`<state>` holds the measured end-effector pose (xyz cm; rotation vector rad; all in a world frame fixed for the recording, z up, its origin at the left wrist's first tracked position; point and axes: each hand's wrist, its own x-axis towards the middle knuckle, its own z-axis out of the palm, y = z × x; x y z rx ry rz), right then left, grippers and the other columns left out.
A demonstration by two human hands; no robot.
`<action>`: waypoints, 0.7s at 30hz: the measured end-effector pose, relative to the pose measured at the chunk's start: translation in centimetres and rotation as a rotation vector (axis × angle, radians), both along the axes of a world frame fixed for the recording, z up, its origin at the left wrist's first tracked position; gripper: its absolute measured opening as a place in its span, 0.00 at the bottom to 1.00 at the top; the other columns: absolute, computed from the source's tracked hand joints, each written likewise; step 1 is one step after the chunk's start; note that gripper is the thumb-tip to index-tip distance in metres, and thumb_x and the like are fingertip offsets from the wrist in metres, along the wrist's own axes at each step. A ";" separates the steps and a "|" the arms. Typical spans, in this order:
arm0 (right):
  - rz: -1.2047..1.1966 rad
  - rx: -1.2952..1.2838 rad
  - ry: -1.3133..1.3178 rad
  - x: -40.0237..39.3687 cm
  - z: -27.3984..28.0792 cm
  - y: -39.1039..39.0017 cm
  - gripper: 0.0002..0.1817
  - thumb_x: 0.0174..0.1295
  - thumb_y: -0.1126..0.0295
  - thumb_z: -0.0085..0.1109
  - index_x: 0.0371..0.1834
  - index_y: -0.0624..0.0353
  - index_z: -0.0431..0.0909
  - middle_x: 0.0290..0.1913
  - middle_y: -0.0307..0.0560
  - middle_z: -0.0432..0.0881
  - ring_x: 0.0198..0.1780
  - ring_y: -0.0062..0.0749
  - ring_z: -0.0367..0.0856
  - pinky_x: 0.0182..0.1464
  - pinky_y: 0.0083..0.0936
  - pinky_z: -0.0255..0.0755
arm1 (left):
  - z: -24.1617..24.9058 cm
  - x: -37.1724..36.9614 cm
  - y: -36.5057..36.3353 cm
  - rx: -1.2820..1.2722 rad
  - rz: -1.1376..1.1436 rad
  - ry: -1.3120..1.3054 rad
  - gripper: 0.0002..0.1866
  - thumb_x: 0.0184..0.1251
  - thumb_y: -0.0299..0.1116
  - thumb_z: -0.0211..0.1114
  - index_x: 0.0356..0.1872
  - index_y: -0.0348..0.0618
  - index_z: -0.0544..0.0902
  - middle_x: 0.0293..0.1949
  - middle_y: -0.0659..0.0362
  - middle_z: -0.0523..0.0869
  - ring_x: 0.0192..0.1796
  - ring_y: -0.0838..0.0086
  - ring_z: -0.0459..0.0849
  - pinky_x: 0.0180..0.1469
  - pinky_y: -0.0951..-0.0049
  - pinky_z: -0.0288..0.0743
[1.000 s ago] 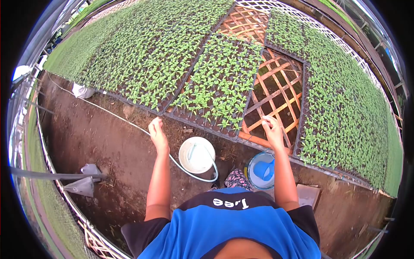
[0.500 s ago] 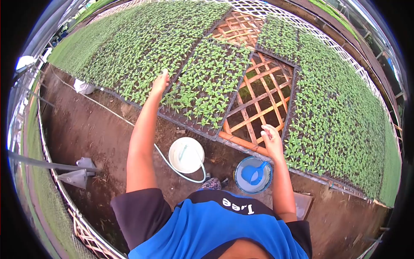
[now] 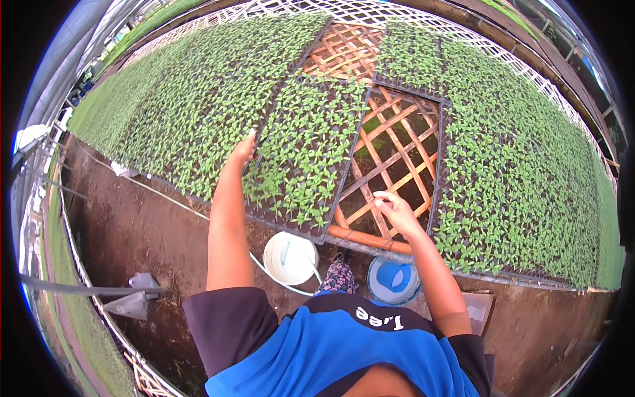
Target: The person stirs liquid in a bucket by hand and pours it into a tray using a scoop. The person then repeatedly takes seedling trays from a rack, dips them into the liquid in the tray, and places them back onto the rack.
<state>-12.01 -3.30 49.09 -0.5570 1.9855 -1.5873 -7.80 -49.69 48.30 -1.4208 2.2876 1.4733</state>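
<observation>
My left hand (image 3: 245, 148) is stretched out over the left long edge of a black seedling tray (image 3: 301, 149) full of small green plants. Its fingers point down along the seam with the neighbouring trays and are partly hidden by leaves. My right hand (image 3: 395, 210) hovers over the bamboo lattice (image 3: 390, 152) of the bench, to the right of that tray. Its fingers are loosely bent and apart, with nothing between them. A bare strip of lattice separates this tray from the trays on the right (image 3: 509, 172).
Under the bench edge stand a white bucket (image 3: 290, 258) with a hose (image 3: 264, 268) and a blue tub (image 3: 394, 281) holding a blue dipper (image 3: 395, 272). More seedling trays (image 3: 192, 106) cover the left side. A grey plastic bag (image 3: 132, 304) lies on the soil.
My body has moved closer to the bench. My left hand has come down toward the tray's edge, and my right hand has shifted left over the lattice, nearer the tray.
</observation>
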 end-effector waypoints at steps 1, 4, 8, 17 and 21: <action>0.016 0.017 -0.063 -1.2 -1.3 -0.6 0.17 0.57 0.65 0.54 0.48 0.59 0.72 0.39 0.41 0.75 0.37 0.20 0.73 0.37 0.18 0.68 | -0.2 -0.5 -0.1 0.019 0.012 -0.003 0.44 0.47 0.74 0.40 0.50 0.44 0.71 0.46 0.56 0.74 0.42 0.69 0.71 0.43 0.66 0.61; 0.024 0.030 -0.373 -3.8 -2.6 -4.2 0.19 0.58 0.63 0.53 0.51 0.57 0.69 0.41 0.39 0.75 0.39 0.22 0.74 0.37 0.19 0.68 | -1.0 -1.8 -0.3 0.095 0.042 -0.018 0.49 0.45 0.77 0.36 0.56 0.43 0.66 0.52 0.52 0.71 0.49 0.63 0.69 0.49 0.62 0.58; -0.068 0.073 -0.596 -7.3 -7.7 -9.4 0.19 0.57 0.64 0.52 0.52 0.56 0.68 0.42 0.37 0.74 0.37 0.24 0.73 0.36 0.21 0.68 | -0.6 -3.3 -0.8 0.137 -0.048 -0.123 0.52 0.43 0.78 0.34 0.61 0.42 0.60 0.58 0.47 0.65 0.55 0.56 0.66 0.54 0.59 0.56; -0.275 0.019 -0.790 -9.3 -8.7 -14.7 0.09 0.55 0.68 0.51 0.39 0.51 0.67 0.33 0.34 0.72 0.32 0.23 0.67 0.39 0.27 0.60 | -3.4 -3.9 -3.5 0.077 -0.039 -0.066 0.17 0.59 0.46 0.48 0.38 0.44 0.75 0.27 0.66 0.75 0.25 0.78 0.70 0.29 0.74 0.65; -0.510 0.031 -0.710 -9.2 -4.9 -16.6 0.09 0.52 0.70 0.57 0.27 0.56 0.65 0.25 0.41 0.70 0.23 0.21 0.65 0.23 0.25 0.60 | -0.4 -4.7 -2.1 0.016 -0.179 -0.024 0.11 0.53 0.40 0.60 0.23 0.46 0.72 0.19 0.66 0.70 0.21 0.81 0.67 0.24 0.78 0.61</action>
